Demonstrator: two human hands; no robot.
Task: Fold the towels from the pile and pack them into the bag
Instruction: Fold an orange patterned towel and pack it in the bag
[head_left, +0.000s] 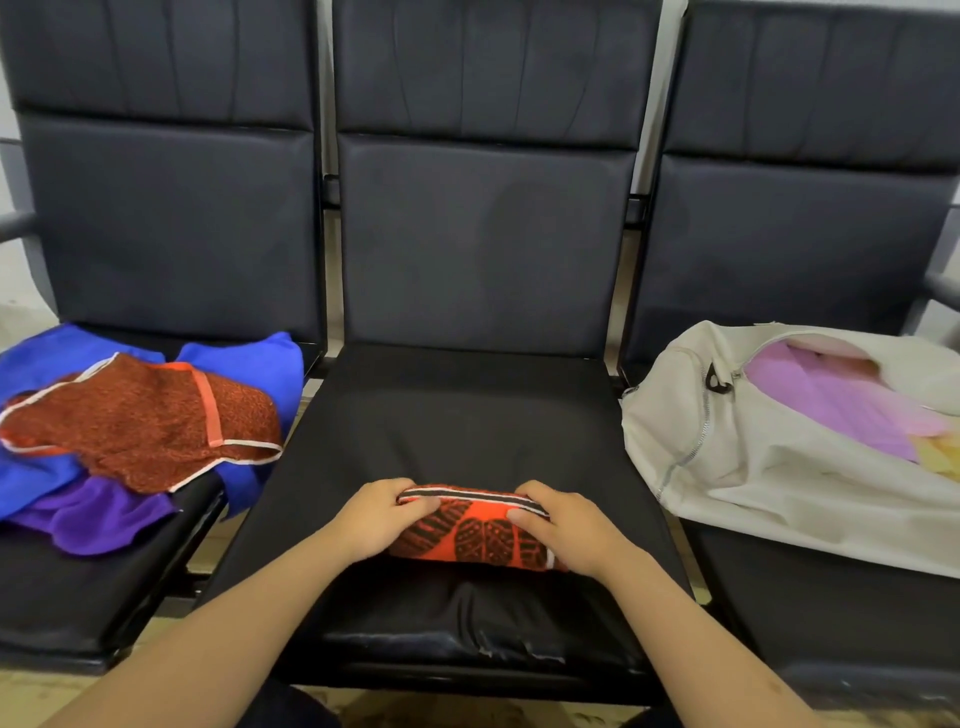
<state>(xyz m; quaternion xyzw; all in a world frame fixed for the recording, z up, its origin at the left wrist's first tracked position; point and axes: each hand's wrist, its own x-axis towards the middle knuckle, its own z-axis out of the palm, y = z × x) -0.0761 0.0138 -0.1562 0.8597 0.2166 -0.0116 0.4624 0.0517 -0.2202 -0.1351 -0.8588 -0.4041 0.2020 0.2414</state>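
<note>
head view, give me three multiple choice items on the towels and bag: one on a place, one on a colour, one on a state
1. Where does the white bag lie?
A. on the seat at the right
B. on the floor
C. on the middle seat

2. What colour is the top towel of the pile?
A. green
B. rust-orange with pale edging
C. white

3. In what state is the patterned orange towel?
A. spread flat
B. inside the bag
C. folded small, held by both hands

Answers:
1 A: the bag rests on the right seat.
2 B: the rust-orange towel lies over blue and purple ones.
3 C: the left hand and right hand grip its ends on the middle seat.
</note>
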